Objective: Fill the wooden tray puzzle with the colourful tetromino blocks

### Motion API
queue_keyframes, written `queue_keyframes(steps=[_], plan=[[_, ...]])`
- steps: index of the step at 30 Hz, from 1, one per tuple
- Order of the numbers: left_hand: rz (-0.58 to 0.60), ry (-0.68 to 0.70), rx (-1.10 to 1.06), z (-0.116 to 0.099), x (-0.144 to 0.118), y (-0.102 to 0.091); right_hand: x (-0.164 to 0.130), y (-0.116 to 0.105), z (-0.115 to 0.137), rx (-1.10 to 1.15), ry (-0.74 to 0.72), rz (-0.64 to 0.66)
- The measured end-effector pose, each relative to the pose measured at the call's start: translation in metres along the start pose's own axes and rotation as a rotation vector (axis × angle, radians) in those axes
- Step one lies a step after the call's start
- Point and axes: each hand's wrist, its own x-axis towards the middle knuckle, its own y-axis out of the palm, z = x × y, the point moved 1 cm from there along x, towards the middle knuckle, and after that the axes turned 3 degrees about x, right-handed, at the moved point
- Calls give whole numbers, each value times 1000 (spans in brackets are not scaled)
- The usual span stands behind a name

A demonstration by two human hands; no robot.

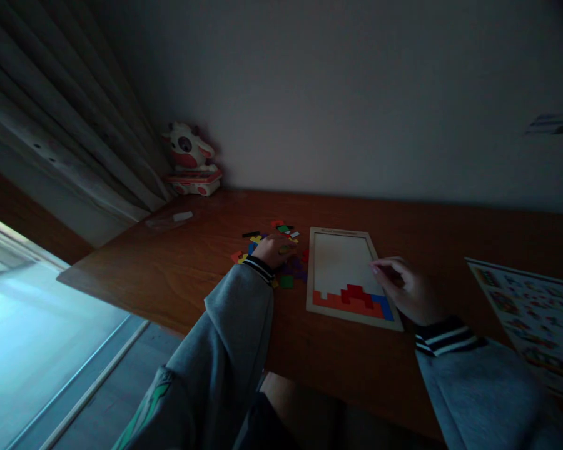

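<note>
My left hand (276,249) is over a heap of small coloured puzzle pieces (286,282), its fingers apart and reaching in among them. Part of the heap is hidden beneath it. To the right lies a wooden puzzle board (311,269) with a pale, shallow inside. Along the board's near end sit orange pieces (340,302), a red piece (356,295) and a blue piece (383,306), fitted side by side. My right hand (406,287) is at the board's right edge, thumb and forefinger brought together; no piece shows between them.
A printed sheet (535,312) lies on the wooden table (206,269) at the right. A cow-shaped toy (191,159) stands at the back left, near a clear plastic bag (166,220). The wall (356,125) rises behind, and a curtain (65,125) hangs at the left.
</note>
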Motion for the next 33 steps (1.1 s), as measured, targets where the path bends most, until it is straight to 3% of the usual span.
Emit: queue_keyframes(steps=[5,8,11,17,20,24,33], plan=[[-207,20,-205,-12,2,-7,14,4,6,51,59,34],[-261,78,-373,-25,3,-10,28,11,14,124,94,98],[-210,118,-537,-41,4,-9,35,19,23,220,109,116],[-57,24,-733,-67,1,2,23,30,44,330,86,273],[-38,5,-724,-75,-2,4,15,34,53,331,71,337],[-97,65,-659,-81,-2,2,9,39,55,337,95,386],[-74,179,-611,-87,-3,0,8,39,60,366,101,390]])
